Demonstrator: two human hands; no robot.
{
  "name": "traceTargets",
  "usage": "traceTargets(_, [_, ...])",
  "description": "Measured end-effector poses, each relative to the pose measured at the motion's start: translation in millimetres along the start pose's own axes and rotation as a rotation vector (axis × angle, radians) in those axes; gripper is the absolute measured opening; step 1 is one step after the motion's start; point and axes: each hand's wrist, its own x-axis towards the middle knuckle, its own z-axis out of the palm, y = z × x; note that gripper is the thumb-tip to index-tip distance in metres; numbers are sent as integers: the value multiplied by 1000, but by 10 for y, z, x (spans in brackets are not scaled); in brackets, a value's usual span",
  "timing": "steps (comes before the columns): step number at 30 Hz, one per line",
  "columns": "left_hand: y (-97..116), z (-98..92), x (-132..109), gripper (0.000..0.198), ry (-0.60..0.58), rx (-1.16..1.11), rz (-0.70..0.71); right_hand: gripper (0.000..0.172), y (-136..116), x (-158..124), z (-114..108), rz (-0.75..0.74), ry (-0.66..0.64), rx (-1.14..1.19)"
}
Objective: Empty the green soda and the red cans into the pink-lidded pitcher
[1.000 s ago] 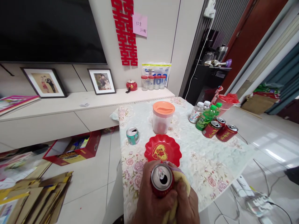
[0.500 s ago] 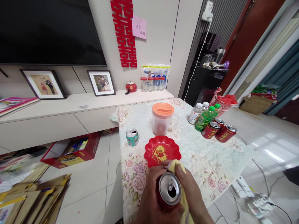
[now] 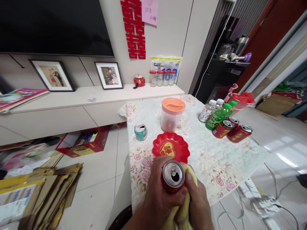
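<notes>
My left hand (image 3: 159, 188) is wrapped around a red drink can (image 3: 173, 175) whose silver top is opened. In my right hand (image 3: 198, 198) is a yellow cloth (image 3: 183, 207), pressed against the can's right side. Just beyond the hands lies a red scalloped plate (image 3: 178, 148) with a gold heart print. A teal can (image 3: 140, 132) stands left of the plate, its top open. Behind the plate sits a clear canister (image 3: 169, 121) with an orange lid; something reddish shows dimly inside.
Several red cans (image 3: 223, 129) and bottles with white or green caps (image 3: 217, 118) stand on the table's right, by a pink basket (image 3: 240, 99). A floral cloth covers the table (image 3: 203, 166). Flattened cardboard (image 3: 55, 188) and a red box (image 3: 96, 143) lie on the floor at left; power strips (image 3: 266, 204) at right.
The can and both hands sit slightly higher in view. The cloth has slid lower along the can's right side, more of it hanging below. The whole view has shifted a little.
</notes>
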Motion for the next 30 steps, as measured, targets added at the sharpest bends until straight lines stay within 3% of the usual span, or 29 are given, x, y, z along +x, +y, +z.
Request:
traceTargets(3, [-25, -24, 26, 56, -18, 29, 7, 40, -26, -29, -84, 2, -9, 35])
traceTargets(5, [-38, -43, 39, 56, -26, 57, -15, 39, -46, -68, -140, 5, 83, 5])
traceTargets(8, [-50, -66, 49, 57, -41, 123, -10, 30, -157, -89, -214, -200, 186, -173])
traceTargets(11, [-62, -76, 48, 57, -64, 184, 33, 15, -379, -30, -251, -563, 46, -441])
traceTargets(14, [-91, -70, 29, 63, -66, 209, 68, 19, -583, 37, -240, -718, -117, -574])
traceTargets(18, [-151, -61, -18, 66, -53, 244, 125, 20, -665, 71, -247, -793, -240, -691])
traceTargets(23, [-169, -67, -22, 72, -83, 225, 169, 19, -586, 141, -382, -831, -314, -864])
traceTargets(30, [-55, -49, 14, 68, -133, 129, 125, 24, -509, 289, -412, -816, -192, -810])
